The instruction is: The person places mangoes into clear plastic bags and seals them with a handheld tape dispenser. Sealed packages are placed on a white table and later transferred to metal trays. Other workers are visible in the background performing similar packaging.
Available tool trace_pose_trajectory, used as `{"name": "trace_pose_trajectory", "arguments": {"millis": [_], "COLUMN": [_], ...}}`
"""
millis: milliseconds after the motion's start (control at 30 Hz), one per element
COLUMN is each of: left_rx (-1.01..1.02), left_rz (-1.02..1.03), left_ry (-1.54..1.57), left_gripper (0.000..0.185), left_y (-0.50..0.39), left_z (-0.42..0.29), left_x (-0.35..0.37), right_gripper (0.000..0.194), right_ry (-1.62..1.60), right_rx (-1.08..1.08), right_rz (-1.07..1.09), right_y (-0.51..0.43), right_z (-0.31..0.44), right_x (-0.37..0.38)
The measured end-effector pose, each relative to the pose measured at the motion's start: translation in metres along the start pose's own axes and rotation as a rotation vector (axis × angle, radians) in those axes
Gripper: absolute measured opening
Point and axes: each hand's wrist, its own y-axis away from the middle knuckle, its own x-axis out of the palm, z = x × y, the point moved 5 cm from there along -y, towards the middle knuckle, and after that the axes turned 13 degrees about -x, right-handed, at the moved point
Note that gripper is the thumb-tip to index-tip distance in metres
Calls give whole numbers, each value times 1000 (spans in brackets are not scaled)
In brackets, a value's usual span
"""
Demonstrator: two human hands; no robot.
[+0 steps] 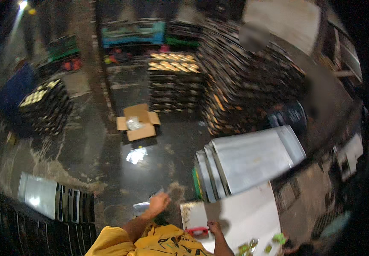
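My left hand (pixel 160 203) is stretched out over the dark floor, its fingers curled and blurred. Whether anything is in it cannot be made out. A pale, shiny sheet or bag (pixel 142 206) shows beside the wrist. At the near left corner of the white tabletop (pixel 245 211), my right hand (pixel 215 226) has its fingers curled at the end of a red-framed object (pixel 197 231), apparently gripping it. This object lies across a white board (pixel 193 216) with brown specks along its edge. Small green packets (pixel 279 238) and a clear-wrapped bundle (pixel 248 248) are to the right.
Metal sheet trays (pixel 251 160) are stacked beyond the tabletop. An open cardboard box (pixel 141 128) stands on the floor. Behind it rise tray stacks topped with bread pieces (pixel 173 65). A post (pixel 95 64) stands left of the box; a person (pixel 16 92) is at far left.
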Motion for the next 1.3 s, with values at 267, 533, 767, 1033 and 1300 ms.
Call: {"name": "trace_pose_trajectory", "arguments": {"millis": [267,533,767,1033,1300], "left_rx": [141,72,299,383,401], "left_rz": [354,503,496,512,648], "left_ry": [306,569,496,437,531], "left_gripper": [25,29,32,30,29], "left_y": [-60,-158,-204,-230,-254], "left_z": [1,68,55,36,4], "left_x": [-90,-188,-248,-239,-212], "right_gripper": [36,37,39,33,40], "right_ry": [40,315,19,1,647], "right_rx": [-820,-555,-429,-530,-563], "right_rz": [376,885,1011,856,339], "right_y": [-59,-135,-162,-182,-157], "right_z": [364,509,538,533,548], "right_x": [65,148,178,158,98]}}
